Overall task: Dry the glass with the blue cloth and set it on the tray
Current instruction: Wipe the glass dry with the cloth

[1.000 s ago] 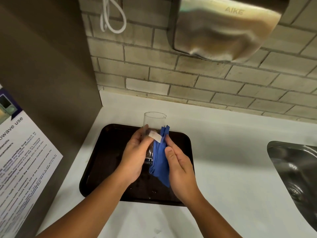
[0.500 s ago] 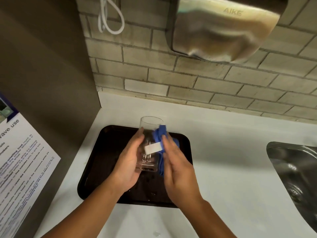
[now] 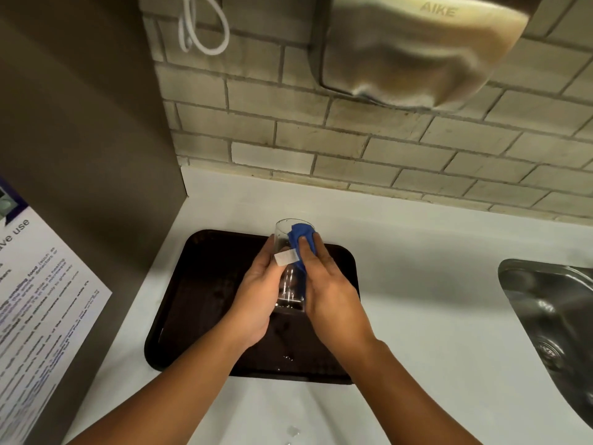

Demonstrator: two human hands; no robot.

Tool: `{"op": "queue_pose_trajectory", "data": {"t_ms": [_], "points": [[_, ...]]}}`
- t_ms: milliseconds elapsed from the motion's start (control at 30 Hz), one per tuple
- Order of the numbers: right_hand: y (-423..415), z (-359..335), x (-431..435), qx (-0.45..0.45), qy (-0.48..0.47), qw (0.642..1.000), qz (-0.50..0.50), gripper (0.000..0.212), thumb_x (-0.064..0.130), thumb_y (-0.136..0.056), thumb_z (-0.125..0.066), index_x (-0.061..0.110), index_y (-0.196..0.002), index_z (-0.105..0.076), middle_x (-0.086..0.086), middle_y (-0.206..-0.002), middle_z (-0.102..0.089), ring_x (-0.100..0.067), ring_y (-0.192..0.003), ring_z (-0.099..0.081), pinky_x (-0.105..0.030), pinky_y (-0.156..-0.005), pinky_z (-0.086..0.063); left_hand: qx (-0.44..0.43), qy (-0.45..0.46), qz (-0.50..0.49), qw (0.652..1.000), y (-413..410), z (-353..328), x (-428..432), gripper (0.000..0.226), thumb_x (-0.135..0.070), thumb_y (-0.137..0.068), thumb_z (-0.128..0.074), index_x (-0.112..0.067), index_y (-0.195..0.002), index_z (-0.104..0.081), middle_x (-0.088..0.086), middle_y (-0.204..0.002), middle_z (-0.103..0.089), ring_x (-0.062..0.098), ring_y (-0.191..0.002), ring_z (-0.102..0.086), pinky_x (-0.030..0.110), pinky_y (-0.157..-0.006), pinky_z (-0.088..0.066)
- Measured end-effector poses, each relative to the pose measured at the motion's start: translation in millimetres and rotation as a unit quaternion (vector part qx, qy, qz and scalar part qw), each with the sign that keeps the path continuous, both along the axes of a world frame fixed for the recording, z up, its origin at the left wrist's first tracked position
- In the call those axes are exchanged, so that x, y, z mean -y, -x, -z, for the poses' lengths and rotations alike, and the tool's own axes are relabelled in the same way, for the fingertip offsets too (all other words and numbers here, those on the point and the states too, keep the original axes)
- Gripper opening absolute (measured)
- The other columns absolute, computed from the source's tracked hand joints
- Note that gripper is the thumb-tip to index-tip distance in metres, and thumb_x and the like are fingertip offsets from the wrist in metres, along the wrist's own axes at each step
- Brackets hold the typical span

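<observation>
A white worktop (image 3: pixel 417 284) carries a dark tray (image 3: pixel 208 300), with a steel sink (image 3: pixel 552 303) to the right. Above the tray, the left hand (image 3: pixel 260 297) grips a clear glass (image 3: pixel 290 281). The right hand (image 3: pixel 330 284) is closed on a blue cloth (image 3: pixel 300 236), pressing it against the glass's rim and side.

I see a white counter (image 3: pixel 417 284) running under the brick wall. A dark tray (image 3: pixel 205 300) lies flat on it at about ten o'clock from the frame's centre bottom, wet in spots. A steel sink (image 3: pixel 552 303) is set into it at three o'clock. Water drops (image 3: pixel 292 431) sit at six.
</observation>
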State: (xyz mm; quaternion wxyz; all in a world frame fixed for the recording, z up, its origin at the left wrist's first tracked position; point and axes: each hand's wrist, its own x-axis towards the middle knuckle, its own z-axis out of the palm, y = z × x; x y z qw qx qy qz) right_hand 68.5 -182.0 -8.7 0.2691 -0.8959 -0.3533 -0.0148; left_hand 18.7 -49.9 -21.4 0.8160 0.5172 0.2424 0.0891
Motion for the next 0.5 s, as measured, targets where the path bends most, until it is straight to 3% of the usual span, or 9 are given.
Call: {"op": "queue_pose_trajectory", "data": {"t_ms": [100,167,233,300,367,400,467,500], "points": [[-16.1,4.5,1.2,-0.012,-0.013,1.000,0.018,0.078,0.002,-0.105,-0.059,0.019,-0.170,-0.021,-0.014,-0.175,-0.032,-0.034,-0.145,-0.058,-0.041,-0.107,-0.059,0.002,-0.024,0.003,1.000,-6.9,0.5,-0.2,0.059,-0.043,-0.102,-0.069,-0.044,-0.158,-0.053,-0.008,-0.132,-0.080,0.011,-0.118,-0.078,0.045,-0.111,-0.057],[-16.9,10.1,0.5,-0.024,-0.016,0.999,0.023,0.075,0.001,-0.105,-0.060,0.012,-0.170,-0.024,-0.019,-0.167,-0.045,-0.033,-0.138,-0.064,-0.034,-0.105,-0.060,-0.005,-0.038,0.000,0.999,-10.8,6.0,-1.8,0.059,-0.038,-0.105,-0.068,-0.041,-0.161,-0.049,-0.011,-0.133,-0.078,0.000,-0.111,-0.078,0.034,-0.109,-0.058],[-10.1,15.0,-0.8,-0.046,-0.021,0.999,0.012,0.072,0.003,-0.107,-0.058,0.014,-0.169,-0.026,-0.021,-0.161,-0.052,-0.032,-0.128,-0.070,-0.033,-0.098,-0.063,-0.014,-0.051,-0.001,0.999,-13.0,12.0,-3.1,0.054,-0.035,-0.107,-0.066,-0.044,-0.158,-0.048,-0.016,-0.127,-0.075,-0.015,-0.096,-0.075,0.010,-0.085,-0.060],[-2.7,17.7,-1.2,-0.059,-0.022,0.998,-0.005,0.074,0.002,-0.107,-0.057,0.020,-0.170,-0.025,-0.016,-0.171,-0.039,-0.031,-0.139,-0.063,-0.039,-0.102,-0.063,-0.030,-0.064,0.001,0.997,-12.2,15.3,-3.8,0.057,-0.038,-0.108,-0.064,-0.046,-0.161,-0.045,-0.018,-0.125,-0.073,-0.019,-0.087,-0.074,0.002,-0.064,-0.054],[-2.8,17.2,-2.0,-0.063,-0.028,0.997,-0.017,0.071,0.000,-0.106,-0.056,0.020,-0.169,-0.028,-0.012,-0.176,-0.031,-0.031,-0.149,-0.053,-0.039,-0.110,-0.058,-0.037,-0.077,-0.002,0.996,-10.6,17.4,-3.1,0.053,-0.042,-0.107,-0.064,-0.052,-0.156,-0.047,-0.022,-0.121,-0.075,-0.015,-0.091,-0.075,0.003,-0.063,-0.054],[-6.1,17.5,-2.2,-0.068,-0.039,0.997,-0.015,0.067,0.001,-0.108,-0.054,0.019,-0.168,-0.031,-0.013,-0.174,-0.034,-0.031,-0.149,-0.052,-0.032,-0.114,-0.053,-0.041,-0.083,-0.004,0.996,-9.5,20.2,-2.8,0.050,-0.042,-0.106,-0.065,-0.054,-0.153,-0.049,-0.023,-0.120,-0.076,-0.011,-0.097,-0.076,0.004,-0.066,-0.055],[-13.7,17.9,-3.2,-0.095,-0.057,0.994,0.003,0.062,0.006,-0.110,-0.053,0.016,-0.167,-0.032,-0.020,-0.165,-0.048,-0.030,-0.138,-0.063,-0.015,-0.105,-0.050,-0.046,-0.097,-0.003,0.994,-8.1,24.8,-1.3,0.056,-0.040,-0.106,-0.066,-0.048,-0.158,-0.048,-0.025,-0.119,-0.078,-0.008,-0.105,-0.075,0.005,-0.071,-0.056],[-16.1,20.3,-3.4,-0.094,-0.058,0.994,0.012,0.063,0.006,-0.109,-0.054,0.014,-0.167,-0.032,-0.024,-0.155,-0.057,-0.033,-0.128,-0.069,-0.016,-0.097,-0.052,-0.052,-0.105,-0.001,0.993,-7.0,26.8,-0.5,0.059,-0.038,-0.107,-0.066,-0.045,-0.161,-0.046,-0.027,-0.116,-0.078,-0.010,-0.103,-0.075,0.006,-0.074,-0.056]]}}
